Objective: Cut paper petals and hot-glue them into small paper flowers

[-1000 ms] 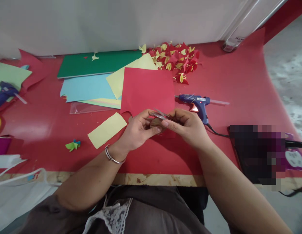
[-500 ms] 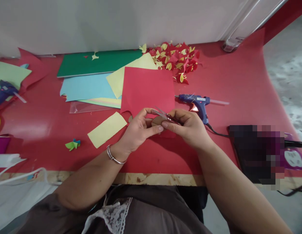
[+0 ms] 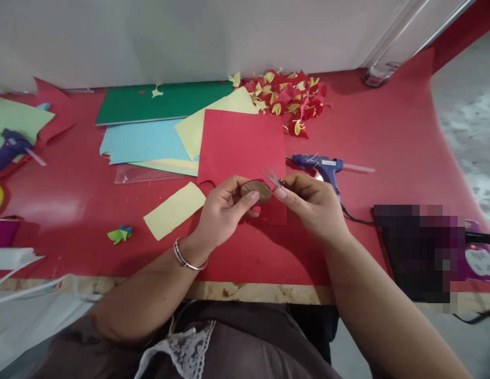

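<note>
My left hand (image 3: 229, 210) pinches a flat, rounded brown piece (image 3: 256, 191) that looks like cardboard, thumb on top and fingers beneath. A sliver of red shows below it near my fingertips. In my right hand (image 3: 308, 202) is a small pair of scissors (image 3: 272, 178), its blades slightly apart and pointing up and left, apart from the brown piece. The scissor handles are hidden in my fingers. Both hands are over the lower part of a red paper sheet (image 3: 241, 142).
A blue glue gun (image 3: 327, 166) lies right of the sheet, another glue gun (image 3: 11, 147) far left. Red and yellow paper petals (image 3: 284, 95) are heaped behind. Around lie a yellow strip (image 3: 174, 211), blue paper (image 3: 142, 142), a green pad (image 3: 162, 108) and a small green paper piece (image 3: 119, 235).
The scissors have drawn away from the brown piece to the right, and their blades are now clear of it. The brown piece has turned to show more of its face.
</note>
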A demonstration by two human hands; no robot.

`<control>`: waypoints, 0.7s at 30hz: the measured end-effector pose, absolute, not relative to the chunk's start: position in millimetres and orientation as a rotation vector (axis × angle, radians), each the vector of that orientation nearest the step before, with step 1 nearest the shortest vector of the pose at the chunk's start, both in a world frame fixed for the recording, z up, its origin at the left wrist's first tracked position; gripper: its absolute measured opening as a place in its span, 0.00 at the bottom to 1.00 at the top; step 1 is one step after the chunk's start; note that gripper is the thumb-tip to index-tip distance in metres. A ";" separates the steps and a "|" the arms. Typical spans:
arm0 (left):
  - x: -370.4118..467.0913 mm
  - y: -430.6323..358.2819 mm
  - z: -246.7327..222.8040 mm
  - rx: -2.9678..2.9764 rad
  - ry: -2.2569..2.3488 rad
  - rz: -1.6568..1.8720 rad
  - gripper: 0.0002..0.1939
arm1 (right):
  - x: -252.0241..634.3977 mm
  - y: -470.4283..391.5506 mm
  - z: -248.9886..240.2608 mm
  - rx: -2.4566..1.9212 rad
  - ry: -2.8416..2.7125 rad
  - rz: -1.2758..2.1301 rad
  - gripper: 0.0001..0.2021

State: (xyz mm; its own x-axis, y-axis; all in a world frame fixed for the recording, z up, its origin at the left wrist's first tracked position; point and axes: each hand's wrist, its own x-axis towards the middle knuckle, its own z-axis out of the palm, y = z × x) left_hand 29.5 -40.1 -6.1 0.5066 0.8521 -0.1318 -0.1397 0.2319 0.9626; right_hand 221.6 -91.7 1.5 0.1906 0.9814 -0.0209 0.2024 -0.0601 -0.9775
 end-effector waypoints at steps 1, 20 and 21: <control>28.3 -39.0 -5.8 1.179 0.794 0.781 0.18 | 222.5 -92.0 1.6 -1.488 -1.215 0.979 0.32; 18.2 -29.8 -1.0 1.427 0.783 0.629 0.18 | 230.0 -94.7 6.6 -1.480 -1.388 1.018 0.28; 18.4 -29.8 -0.8 1.429 0.781 0.629 0.18 | 230.0 -94.7 7.0 -1.481 -1.391 1.015 0.28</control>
